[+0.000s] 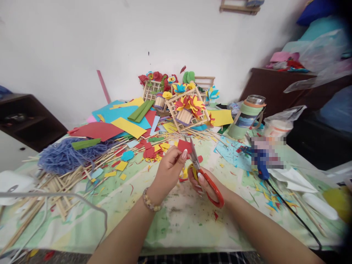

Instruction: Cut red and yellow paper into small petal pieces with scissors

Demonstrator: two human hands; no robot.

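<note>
Head view, from the left: a heap of blue-violet yarn (75,156) lay on the green-and-white tablecloth (170,229), with thin wooden sticks (59,201) in front of it and others running out to its right. Past the yarn, a red sheet (96,131) and a yellow strip (129,127) lay overlapping, and a folded green piece (141,111) rested just beyond the strip. Small cut scraps (150,152) were scattered between these sheets and the hands. Next came the left hand (172,167), a beaded bracelet (150,201) around its wrist; it was pinching a piece of red paper (184,146) between thumb and fingers. The paper stuck out past the fingertips, away from the wearer, so the grip sat on its near edge. At the paper's right side stood the blades of the scissors (198,165), tips parted and pointing away; whether the paper lay between them could not be told. The right hand (204,182) was wrapped around the scissors' handles, the red loop extending behind its thumb toward the wrist. Beyond both hands, a wooden frame (194,125) leaned at a tilt, red and yellow paper flowers (195,104) on it. Farther right stood a green flask (243,121), upright, and near it a blue glue gun (261,165) with a black cord (291,206) trailing toward the table's near edge.
</note>
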